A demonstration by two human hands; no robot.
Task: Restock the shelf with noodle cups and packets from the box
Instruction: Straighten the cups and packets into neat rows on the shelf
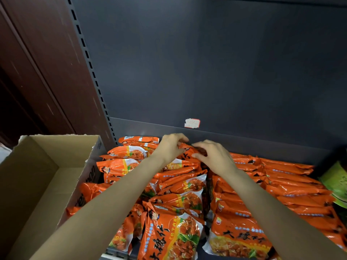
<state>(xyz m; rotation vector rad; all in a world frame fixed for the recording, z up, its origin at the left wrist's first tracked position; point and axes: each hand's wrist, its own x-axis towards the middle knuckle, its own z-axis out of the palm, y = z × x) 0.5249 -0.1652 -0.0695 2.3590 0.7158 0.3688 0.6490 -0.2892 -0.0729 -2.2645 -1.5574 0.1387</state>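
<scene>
Left hand (171, 147) and right hand (214, 156) both reached to shelf rear, fingers curled and clamped on one glossy orange plastic noodle packet (187, 150) at top of middle row. Black brush-style Chinese characters, yellow band and beef-noodle photo printed on orange packets (174, 233) in front rows. Packets stacked in rows on dark grey metal shelf (244, 145). White price sticker (192, 123) on back panel, unreadable. Open brown cardboard box (37, 175) at left, partial dark lettering on side.
</scene>
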